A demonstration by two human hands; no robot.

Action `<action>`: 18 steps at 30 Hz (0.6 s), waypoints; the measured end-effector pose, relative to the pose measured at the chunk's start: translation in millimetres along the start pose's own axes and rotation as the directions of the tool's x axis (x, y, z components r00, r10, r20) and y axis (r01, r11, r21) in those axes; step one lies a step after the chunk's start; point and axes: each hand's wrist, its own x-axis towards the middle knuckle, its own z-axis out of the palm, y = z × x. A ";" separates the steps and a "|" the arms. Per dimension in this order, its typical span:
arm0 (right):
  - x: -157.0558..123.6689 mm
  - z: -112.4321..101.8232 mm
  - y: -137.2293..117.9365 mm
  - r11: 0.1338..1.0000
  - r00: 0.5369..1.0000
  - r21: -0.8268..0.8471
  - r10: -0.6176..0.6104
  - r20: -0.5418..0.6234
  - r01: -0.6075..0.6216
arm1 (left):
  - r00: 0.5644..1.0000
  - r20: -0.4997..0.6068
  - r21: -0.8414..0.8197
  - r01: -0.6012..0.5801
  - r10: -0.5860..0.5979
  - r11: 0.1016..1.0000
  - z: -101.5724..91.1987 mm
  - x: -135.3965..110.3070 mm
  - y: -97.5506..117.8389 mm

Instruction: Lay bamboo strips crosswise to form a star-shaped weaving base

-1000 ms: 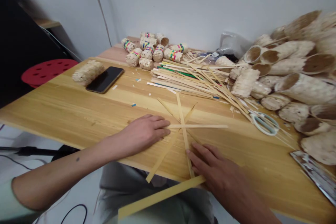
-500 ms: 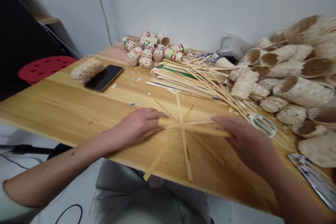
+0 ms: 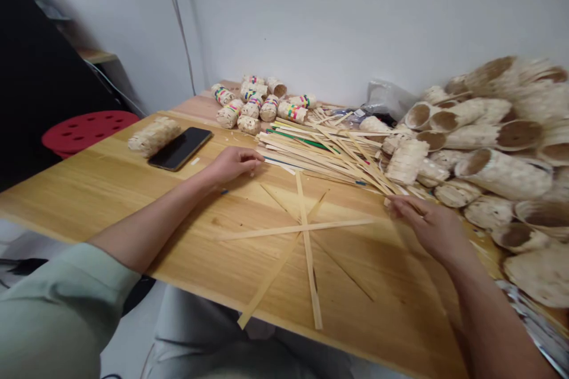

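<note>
Wooden tabletop (image 3: pixel 111 189), seen from the head camera, set against a white wall. At far right, a heap of large woven cones (image 3: pixel 498 148), open mouths turned toward the centre. Beside it, mid-table, a loose pile of flat strips (image 3: pixel 320 145), mostly pale, a few green or blue-tipped. Nearer the front edge, a crossed star of strips (image 3: pixel 304 228): one long strip lies crosswise, one runs toward the viewer and overhangs the edge, two thinner ones lie diagonally, all meeting at a single centre. At the back, a cluster of small woven rolls (image 3: pixel 262 103) with coloured bands; to the left, one plain woven roll (image 3: pixel 153 135) just beside a dark phone (image 3: pixel 180 148). A red stool (image 3: pixel 86 130) stands beyond the left edge.

Left hand (image 3: pixel 233 163): palm down, fingers loosely curled, fingertips at the near end of the pile; whether a strip is pinched cannot be told. Right hand (image 3: pixel 427 222): fingers loosely bent at the pile's right fringe, near the tip of the crosswise strip; its grip is too blurred to tell.

Handling, by judgement: the strips look very light, thin and springy, easily shifted or split; best pinched flat near an end, or pressed at the crossing.
</note>
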 end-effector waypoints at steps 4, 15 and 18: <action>1.0 5.7 -1.9 1.000 1.000 0.020 -0.006 0.002 0.006 | 0.997 0.059 0.067 -0.061 0.058 0.996 3.9 -1.6 -1.6; 15.5 11.9 -35.4 0.953 0.946 -0.120 -0.249 0.210 0.277 | 0.922 0.222 0.127 -0.350 0.317 0.928 8.2 -0.1 -4.0; 23.0 13.1 -46.5 0.947 0.929 -0.076 -0.286 0.234 0.311 | 0.866 0.246 0.144 -0.478 0.436 0.867 8.7 0.8 0.2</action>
